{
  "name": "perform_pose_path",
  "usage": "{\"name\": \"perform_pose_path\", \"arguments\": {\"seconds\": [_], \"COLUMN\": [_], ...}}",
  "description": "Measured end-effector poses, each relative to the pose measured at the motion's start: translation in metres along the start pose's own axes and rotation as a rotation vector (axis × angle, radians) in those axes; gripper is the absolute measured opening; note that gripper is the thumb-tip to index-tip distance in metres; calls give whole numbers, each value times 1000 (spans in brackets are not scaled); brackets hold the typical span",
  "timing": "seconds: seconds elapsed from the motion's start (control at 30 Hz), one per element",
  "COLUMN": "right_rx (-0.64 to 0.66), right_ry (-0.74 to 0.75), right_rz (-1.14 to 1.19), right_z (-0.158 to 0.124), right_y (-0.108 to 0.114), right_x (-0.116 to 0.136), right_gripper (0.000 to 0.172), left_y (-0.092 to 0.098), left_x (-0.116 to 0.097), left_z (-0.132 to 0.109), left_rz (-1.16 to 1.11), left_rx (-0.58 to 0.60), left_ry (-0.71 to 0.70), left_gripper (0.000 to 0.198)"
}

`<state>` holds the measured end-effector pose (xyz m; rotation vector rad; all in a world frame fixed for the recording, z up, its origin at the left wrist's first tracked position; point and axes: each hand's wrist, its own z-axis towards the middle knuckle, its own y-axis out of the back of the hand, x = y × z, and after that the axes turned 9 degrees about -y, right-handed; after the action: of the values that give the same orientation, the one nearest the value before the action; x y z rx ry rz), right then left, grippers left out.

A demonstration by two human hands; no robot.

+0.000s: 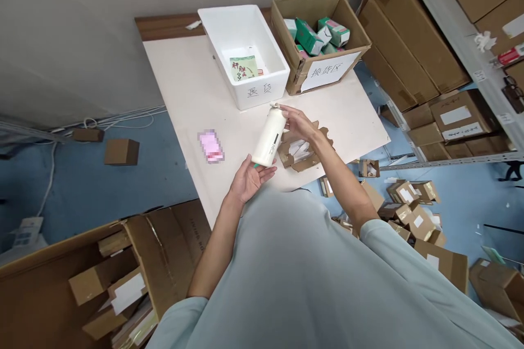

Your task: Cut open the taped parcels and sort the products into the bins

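A cream-white water bottle point(268, 136) with a small loop on its lid and dark print down its side is held tilted over the table. My right hand point(299, 122) grips it near the lid, fingers round the upper part. At its base, my left hand point(250, 179) supports it from below with the thumb and fingers; a bit of green shows there. Under my right forearm lies a torn-open cardboard package point(301, 162) with some clear or white wrapping inside. To the left on the table is a pink, pixelated item point(211, 146).
A white bin point(262, 91) with a green printed packet point(244, 67) and an open cardboard box point(295, 73) of green cartons stand at the table's back. Shelving with boxes point(458, 114) is on the right. Large carton point(172, 251) at lower left; boxes point(415, 221) litter the right floor.
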<state>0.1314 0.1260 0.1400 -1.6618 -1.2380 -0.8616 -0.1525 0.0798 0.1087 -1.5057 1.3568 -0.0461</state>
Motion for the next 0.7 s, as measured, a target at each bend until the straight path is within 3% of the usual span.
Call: {"name": "perform_pose_path", "arguments": {"seconds": [0.23,0.5,0.7], "right_rx": [93,1,-134], "right_ry": [-40,54,122], "right_rz": [-22,-153,-206], "right_z": [6,27,43], "right_y": [26,50,64], "right_x": [17,14,5], "right_gripper": [58,58,73], "left_y": [-27,-67,-94], "left_x": [21,42,52], "left_z": [19,43,62], "left_rz": [61,364,691], "left_rx": [-160,-375,-549], "left_ry": [-230,-449,-571], "left_gripper": [57,81,83]}}
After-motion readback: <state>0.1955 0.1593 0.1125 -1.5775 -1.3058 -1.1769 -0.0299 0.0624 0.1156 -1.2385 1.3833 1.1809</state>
